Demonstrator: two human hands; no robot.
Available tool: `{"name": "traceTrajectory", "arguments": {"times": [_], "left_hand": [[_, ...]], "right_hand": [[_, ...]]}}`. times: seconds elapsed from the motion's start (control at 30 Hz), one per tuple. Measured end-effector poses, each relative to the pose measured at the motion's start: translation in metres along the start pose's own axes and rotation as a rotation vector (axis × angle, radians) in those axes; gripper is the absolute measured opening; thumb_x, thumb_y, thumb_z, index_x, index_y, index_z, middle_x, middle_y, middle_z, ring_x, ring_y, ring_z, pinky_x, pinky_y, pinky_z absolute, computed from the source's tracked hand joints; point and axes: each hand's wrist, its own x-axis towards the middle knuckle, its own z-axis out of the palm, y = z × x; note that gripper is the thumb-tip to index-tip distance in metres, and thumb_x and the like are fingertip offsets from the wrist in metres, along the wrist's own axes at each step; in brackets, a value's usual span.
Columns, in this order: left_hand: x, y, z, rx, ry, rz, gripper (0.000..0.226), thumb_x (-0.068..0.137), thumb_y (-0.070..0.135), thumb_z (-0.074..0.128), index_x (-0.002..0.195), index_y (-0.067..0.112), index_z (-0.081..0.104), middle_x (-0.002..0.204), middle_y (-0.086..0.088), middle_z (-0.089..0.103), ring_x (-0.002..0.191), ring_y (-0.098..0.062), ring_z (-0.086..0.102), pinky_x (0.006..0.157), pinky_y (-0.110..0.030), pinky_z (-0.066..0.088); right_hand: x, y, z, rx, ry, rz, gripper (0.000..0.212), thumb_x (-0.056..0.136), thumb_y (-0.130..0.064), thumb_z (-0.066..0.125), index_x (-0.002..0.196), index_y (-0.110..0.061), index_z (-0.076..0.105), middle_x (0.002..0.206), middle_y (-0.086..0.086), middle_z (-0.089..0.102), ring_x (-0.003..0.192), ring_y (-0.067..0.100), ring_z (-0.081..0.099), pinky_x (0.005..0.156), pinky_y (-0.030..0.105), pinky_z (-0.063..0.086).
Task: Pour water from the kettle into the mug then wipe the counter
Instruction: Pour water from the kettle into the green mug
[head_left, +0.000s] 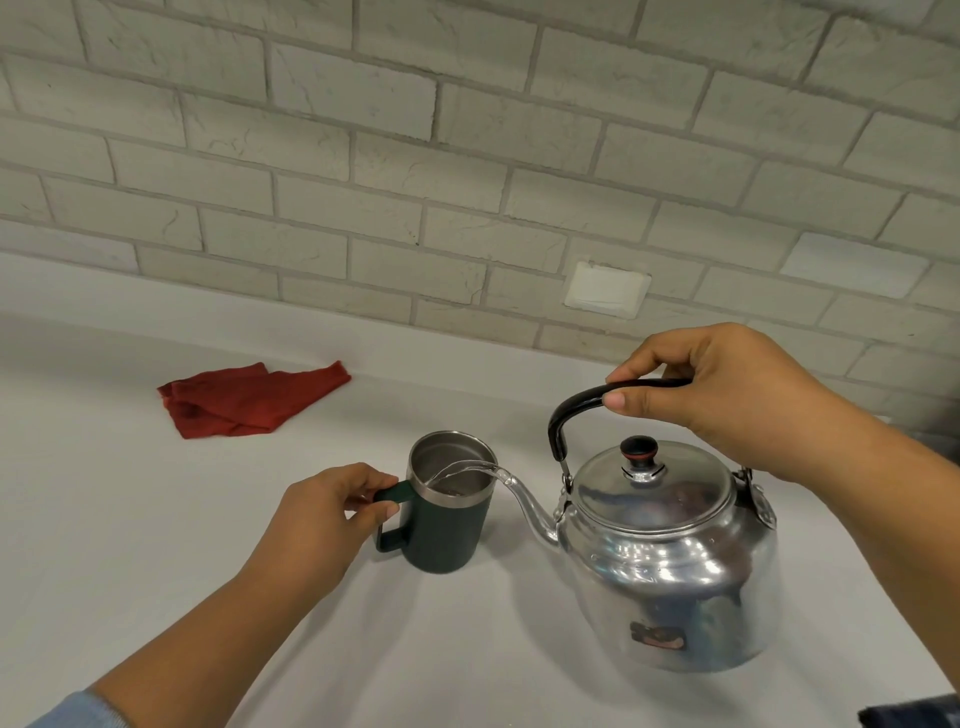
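Steel kettle (670, 561) gripped by right hand (737, 400); left hand (317, 525) grips mug (447, 509) handle — water level unclear.

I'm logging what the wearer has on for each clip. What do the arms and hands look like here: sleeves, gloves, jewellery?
Both hands, left hand and right hand, are bare: no gloves, rings or watch visible. The forearms are uncovered. A light blue sleeve is pushed up on the left arm; a dark sleeve edge shows at the right corner.
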Motion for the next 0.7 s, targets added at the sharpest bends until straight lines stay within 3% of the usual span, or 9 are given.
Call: {"name": "traceTrajectory", "arguments": {"times": [0.3,0.7], "left_hand": [[-0.0008,0.002,-0.0005,-0.012,-0.005,-0.017,0.019,0.079,0.02,0.071,0.089,0.036,0.066,0.084,0.021,0.066,0.082,0.002,0.062,0.066,-0.008,0.037],[-0.002,0.0081,-0.0012,-0.006,-0.004,-0.055,0.018,0.081,0.02,0.07,0.097,0.029,0.068,0.089,0.012,0.067,0.081,-0.003,0.06,0.079,-0.023,0.042]], "right_hand": [[0.0006,-0.0027,-0.0027,-0.026,-0.01,-0.007,0.012,0.066,-0.047,0.079,0.073,-0.04,0.072,0.063,-0.009,0.055,0.062,0.01,0.052,0.056,0.024,0.036],[0.0016,-0.0046,-0.0037,-0.043,-0.007,-0.015,0.014,0.065,-0.048,0.079,0.074,-0.04,0.073,0.064,-0.005,0.058,0.056,0.01,0.05,0.055,0.025,0.038]]}}
